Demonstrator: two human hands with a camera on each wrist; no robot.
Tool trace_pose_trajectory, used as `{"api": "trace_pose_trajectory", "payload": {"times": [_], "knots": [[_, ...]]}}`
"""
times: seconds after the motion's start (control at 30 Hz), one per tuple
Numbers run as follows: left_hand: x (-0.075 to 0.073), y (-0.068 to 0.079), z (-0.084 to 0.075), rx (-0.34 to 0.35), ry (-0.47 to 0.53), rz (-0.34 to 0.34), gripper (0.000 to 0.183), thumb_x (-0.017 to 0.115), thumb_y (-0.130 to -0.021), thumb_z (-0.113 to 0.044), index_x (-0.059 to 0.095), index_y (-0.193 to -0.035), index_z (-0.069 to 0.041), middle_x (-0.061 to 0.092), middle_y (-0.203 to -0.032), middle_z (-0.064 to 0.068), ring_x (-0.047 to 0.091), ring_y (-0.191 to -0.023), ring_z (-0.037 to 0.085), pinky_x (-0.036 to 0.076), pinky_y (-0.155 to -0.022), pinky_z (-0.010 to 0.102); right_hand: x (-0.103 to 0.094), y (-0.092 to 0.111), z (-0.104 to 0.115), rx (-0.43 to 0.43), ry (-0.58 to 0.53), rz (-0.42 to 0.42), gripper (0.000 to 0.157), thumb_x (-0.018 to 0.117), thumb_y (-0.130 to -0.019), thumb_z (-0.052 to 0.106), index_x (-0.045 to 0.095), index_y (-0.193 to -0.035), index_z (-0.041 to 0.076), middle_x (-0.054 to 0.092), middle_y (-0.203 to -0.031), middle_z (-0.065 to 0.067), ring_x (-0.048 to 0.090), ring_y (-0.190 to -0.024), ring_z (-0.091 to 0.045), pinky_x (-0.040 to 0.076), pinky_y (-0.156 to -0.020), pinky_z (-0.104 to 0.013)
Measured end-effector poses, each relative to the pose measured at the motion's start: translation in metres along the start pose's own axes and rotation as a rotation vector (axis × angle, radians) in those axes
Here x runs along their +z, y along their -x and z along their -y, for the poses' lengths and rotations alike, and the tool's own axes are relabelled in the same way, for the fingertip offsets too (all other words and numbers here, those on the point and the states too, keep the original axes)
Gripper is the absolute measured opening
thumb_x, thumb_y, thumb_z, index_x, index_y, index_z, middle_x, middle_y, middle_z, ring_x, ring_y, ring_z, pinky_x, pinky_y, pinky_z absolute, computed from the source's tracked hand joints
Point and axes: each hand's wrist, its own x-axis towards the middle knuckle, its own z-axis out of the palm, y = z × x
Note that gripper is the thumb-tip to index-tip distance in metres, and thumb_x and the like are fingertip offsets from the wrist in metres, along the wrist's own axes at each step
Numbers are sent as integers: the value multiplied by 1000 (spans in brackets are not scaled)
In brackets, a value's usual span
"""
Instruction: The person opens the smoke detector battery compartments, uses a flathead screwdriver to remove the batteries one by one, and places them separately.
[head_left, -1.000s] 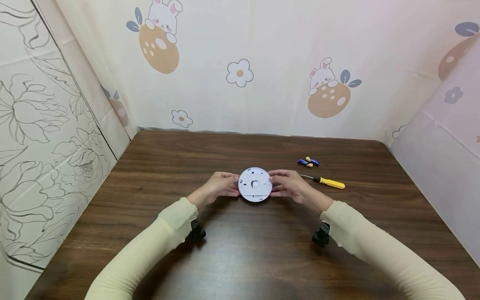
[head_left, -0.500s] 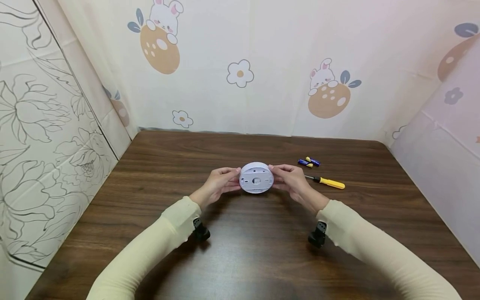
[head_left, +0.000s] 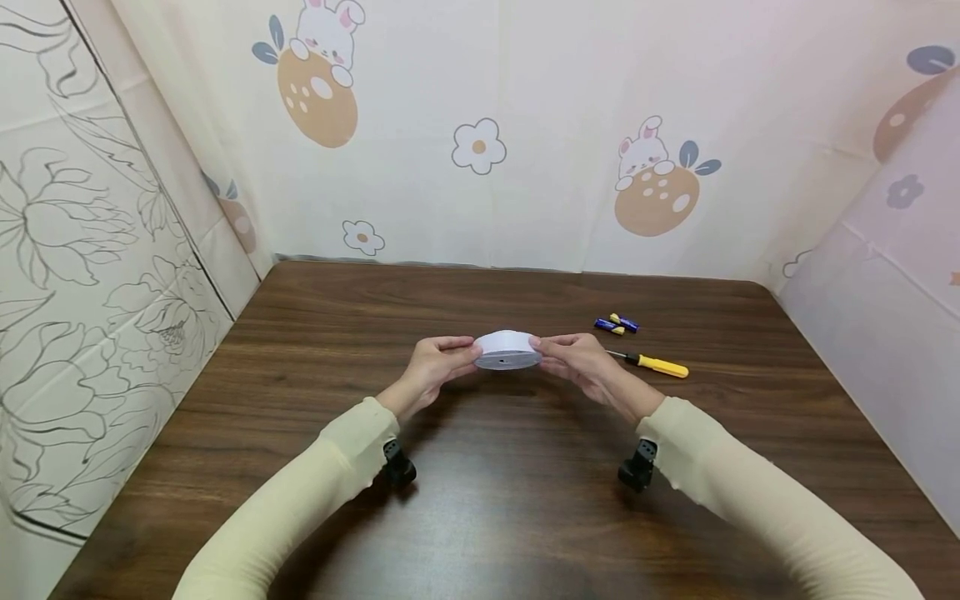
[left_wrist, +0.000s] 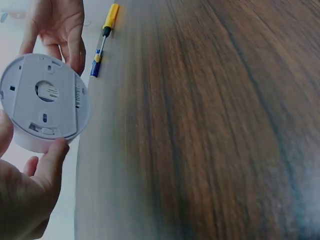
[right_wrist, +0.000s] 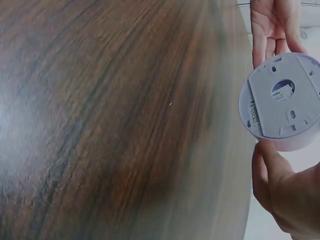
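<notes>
A round white smoke detector [head_left: 507, 345] is held up between both hands above the table, tilted so its side wall faces the head view. My left hand [head_left: 437, 369] pinches its left edge, thumb on the near side. On the opposite edge, my right hand [head_left: 583, 364] grips it the same way. Both wrist views show the back of the detector [left_wrist: 47, 107], a flat mounting plate with slots and a central hole. Through that hole [right_wrist: 283, 90] a printed label is visible. The front face is hidden in every view.
Right of the hands lies a screwdriver [head_left: 660, 366] with a yellow handle and black collar. Behind it are two blue-and-yellow batteries [head_left: 610, 326]. The dark wooden table [head_left: 480, 500] ends at a patterned curtain [head_left: 420, 192] at the back.
Both hands have tipped the smoke detector: its back plate faced the head view a second ago, and now mostly its side wall shows. The screwdriver and batteries lie as before.
</notes>
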Motion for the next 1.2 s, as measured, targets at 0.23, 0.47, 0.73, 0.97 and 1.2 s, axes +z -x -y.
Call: {"api": "trace_pose_trajectory", "payload": {"times": [0.23,0.47,0.73,0.97,1.2], "knots": [[-7,3,-2,41,-68,47,47,66,-82,11,50,-126,17,63,-112,24,65,-88,14,53,-81,30,-3,0,-1,-24,-20,74,53,69,-87,10,49,-130,-13,62,-112,-14,65,-91,-13,40,-99,-38],[-8,1,-4,25,-150,84,60,69,-75,19,47,-130,15,56,-124,28,63,-103,28,52,-82,32,-4,0,-4,-80,145,89,54,73,-84,12,53,-131,-7,50,-135,-22,58,-100,-16,40,-100,-40],[-6,-1,-3,70,-238,103,67,73,-70,20,47,-132,14,55,-128,26,57,-113,33,51,-83,31,-10,-6,-13,-201,256,110,56,77,-81,13,55,-129,-6,56,-129,-20,59,-112,-25,48,-91,-34],[-4,0,-3,110,-296,109,73,76,-66,20,47,-132,13,56,-126,26,59,-110,33,51,-84,31,-14,-9,-17,-279,234,165,57,76,-80,5,52,-130,-9,54,-130,-24,59,-113,-25,50,-86,-31],[-5,-2,-4,156,-440,119,79,82,-63,13,48,-134,10,60,-122,21,63,-105,29,52,-82,30,-16,-11,-17,-313,257,197,60,77,-77,2,51,-130,-9,52,-132,-25,57,-115,-29,50,-85,-31]]}}
